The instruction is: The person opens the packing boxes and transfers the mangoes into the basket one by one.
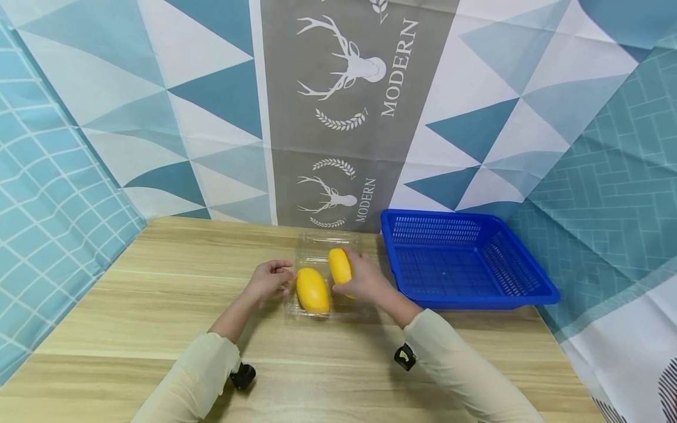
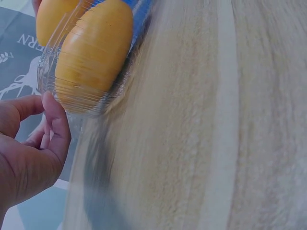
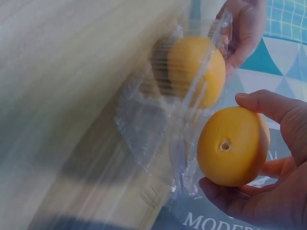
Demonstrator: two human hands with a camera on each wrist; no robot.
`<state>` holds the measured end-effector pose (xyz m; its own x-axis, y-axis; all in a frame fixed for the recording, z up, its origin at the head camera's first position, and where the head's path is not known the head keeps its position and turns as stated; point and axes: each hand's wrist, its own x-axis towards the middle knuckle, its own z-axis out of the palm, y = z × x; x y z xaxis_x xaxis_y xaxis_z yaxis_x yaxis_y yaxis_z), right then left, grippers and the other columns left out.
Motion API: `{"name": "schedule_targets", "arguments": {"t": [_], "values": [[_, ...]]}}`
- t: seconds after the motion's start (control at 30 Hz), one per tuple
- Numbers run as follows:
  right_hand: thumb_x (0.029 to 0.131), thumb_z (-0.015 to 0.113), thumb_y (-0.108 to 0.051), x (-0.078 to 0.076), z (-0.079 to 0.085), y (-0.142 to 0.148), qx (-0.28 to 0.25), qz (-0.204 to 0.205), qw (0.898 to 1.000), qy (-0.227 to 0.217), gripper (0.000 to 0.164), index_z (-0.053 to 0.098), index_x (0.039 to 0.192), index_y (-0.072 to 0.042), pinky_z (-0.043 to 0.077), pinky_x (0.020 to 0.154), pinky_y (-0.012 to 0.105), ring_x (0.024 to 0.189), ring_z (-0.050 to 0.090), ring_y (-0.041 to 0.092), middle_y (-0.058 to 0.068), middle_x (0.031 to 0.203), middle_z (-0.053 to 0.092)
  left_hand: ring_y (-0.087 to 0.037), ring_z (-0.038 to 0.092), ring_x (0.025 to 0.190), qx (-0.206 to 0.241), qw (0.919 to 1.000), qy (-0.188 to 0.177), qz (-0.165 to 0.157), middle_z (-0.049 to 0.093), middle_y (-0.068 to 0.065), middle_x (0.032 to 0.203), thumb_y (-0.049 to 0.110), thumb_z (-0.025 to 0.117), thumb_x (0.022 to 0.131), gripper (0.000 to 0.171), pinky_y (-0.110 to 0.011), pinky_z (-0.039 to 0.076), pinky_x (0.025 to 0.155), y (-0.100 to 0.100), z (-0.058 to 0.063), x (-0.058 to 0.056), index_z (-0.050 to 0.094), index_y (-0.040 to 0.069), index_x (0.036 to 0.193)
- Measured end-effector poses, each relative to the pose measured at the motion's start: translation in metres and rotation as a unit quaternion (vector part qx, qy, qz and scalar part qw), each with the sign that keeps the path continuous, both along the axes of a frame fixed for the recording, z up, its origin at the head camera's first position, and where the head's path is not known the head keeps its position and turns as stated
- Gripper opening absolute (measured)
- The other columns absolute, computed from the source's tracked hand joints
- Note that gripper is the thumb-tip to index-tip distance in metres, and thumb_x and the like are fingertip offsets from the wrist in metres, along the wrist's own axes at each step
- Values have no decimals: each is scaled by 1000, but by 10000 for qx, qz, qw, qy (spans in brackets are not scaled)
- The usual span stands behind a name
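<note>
A clear plastic clamshell box [image 1: 304, 315] lies on the table with its lid tipped back toward the wall. One yellow mango [image 1: 312, 292] sits in the box's left part. My left hand [image 1: 271, 280] is at the box's left side, thumb and index finger pinching its rim in the left wrist view. Over the right part of the box, my right hand [image 1: 366, 278] grips a second yellow mango [image 3: 232, 146], fingers and thumb on opposite sides. In the right wrist view this mango's stem end faces the camera, and it overlaps the box wall.
A blue plastic basket [image 1: 444, 276] with slotted walls stands right of the box, close to the right forearm. The wood-grain table [image 1: 296, 376] ends at a patterned cloth wall [image 1: 222, 147] behind; more patterned cloth hangs at both sides.
</note>
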<state>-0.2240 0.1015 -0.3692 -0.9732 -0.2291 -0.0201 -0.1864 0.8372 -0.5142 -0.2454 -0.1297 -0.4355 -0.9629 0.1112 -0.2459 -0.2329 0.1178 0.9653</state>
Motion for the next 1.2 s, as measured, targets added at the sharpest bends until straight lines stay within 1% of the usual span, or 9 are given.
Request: {"name": "schedule_targets", "arguments": {"t": [0.17,0.3,0.43,0.57,0.73,0.87,1.07,1.2], "values": [[68,80,-28,-3,8,6,29,-54,9999,128,91,33,145,-13,50,79,40,96,51,26,17,121,50,-10,51,67,49,10000,3,21,51,-3,93,8,58,89,43,-17,52,57,0,0,0,47,-1,130],[68,81,-31,-5,13,10,145,-124,9996,195,91,34,145,-16,50,79,41,98,51,27,18,122,50,-11,51,69,50,10000,7,6,51,-4,94,8,59,89,44,-17,52,58,-1,0,1,46,-1,130],[68,81,-34,-6,16,14,198,-153,9994,232,93,33,145,-18,50,76,38,96,52,26,18,120,51,-11,51,69,33,10000,12,-15,50,-4,95,9,60,89,45,-16,52,59,-1,0,1,46,-1,130],[66,82,-36,-7,18,18,206,-128,9991,346,94,34,145,-17,50,70,33,91,52,24,16,116,52,-10,52,68,55,10000,7,17,50,-4,93,8,60,89,45,-17,52,58,0,0,0,46,-2,130],[66,81,-35,-7,21,22,208,-124,9987,443,92,36,144,-14,49,70,32,90,51,24,16,113,52,-10,53,67,11,10000,12,17,51,-4,93,9,59,89,44,-18,52,57,1,0,1,46,-2,130],[67,81,-34,-6,25,26,224,-138,9987,444,91,36,144,-12,50,71,33,92,51,25,17,116,52,-11,53,69,-13,10000,29,-9,51,-4,93,9,58,90,44,-19,53,58,0,0,1,45,-2,131],[68,79,-34,-5,32,31,172,-234,9988,397,92,33,145,-12,51,74,35,96,52,26,18,123,49,-11,52,68,-19,10000,30,-20,49,-4,92,9,57,90,43,-18,52,58,0,0,1,45,-3,131],[69,78,-32,-7,36,35,194,-280,9986,405,92,31,146,-12,52,72,34,94,51,26,17,121,49,-10,51,67,4,10000,12,-27,49,-4,92,8,57,90,44,-18,52,57,0,0,1,44,-4,131]]}}
